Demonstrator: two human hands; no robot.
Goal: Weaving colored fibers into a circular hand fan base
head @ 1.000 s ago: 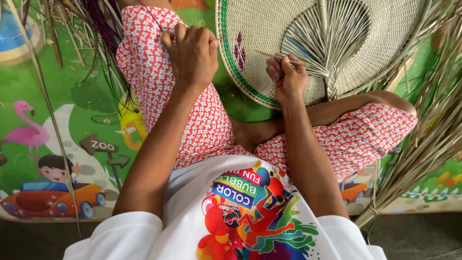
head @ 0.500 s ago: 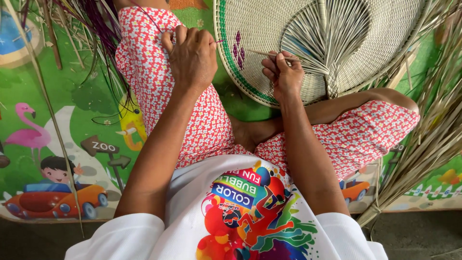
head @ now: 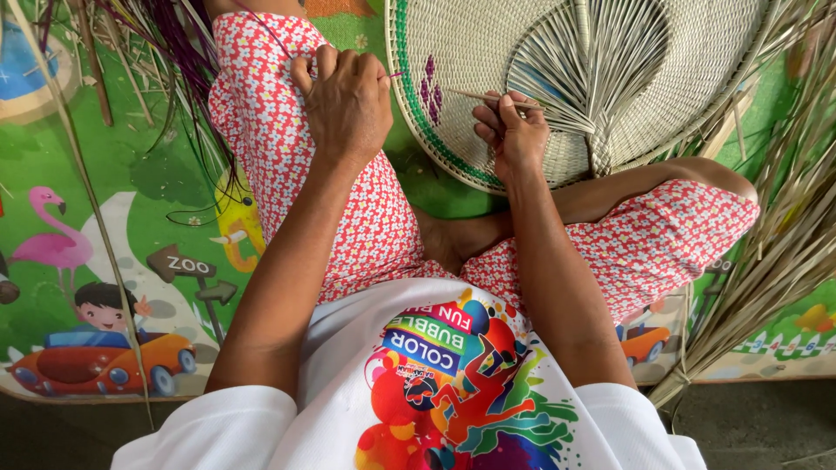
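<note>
I sit cross-legged in red flowered trousers. A large round woven mat (head: 488,52) of pale straw, with a green ring and small purple marks, lies in front of my knees; loose straw strips (head: 601,78) fan out from its middle. My right hand (head: 514,130) rests on the mat's near edge and pinches a thin straw strip (head: 475,94) that points left. My left hand (head: 348,100) lies fisted on my left knee, closed on a fine strand that runs toward the mat.
A bright children's play mat (head: 104,261) with cartoon animals and a car covers the floor. Bundles of dry straw (head: 784,235) lie at the right, and purple and pale strands (head: 165,52) at the upper left. Bare grey floor (head: 766,426) shows at the bottom.
My right hand has shifted slightly up and right along the mat's edge, still pinching the strip. My left hand stays on the knee.
</note>
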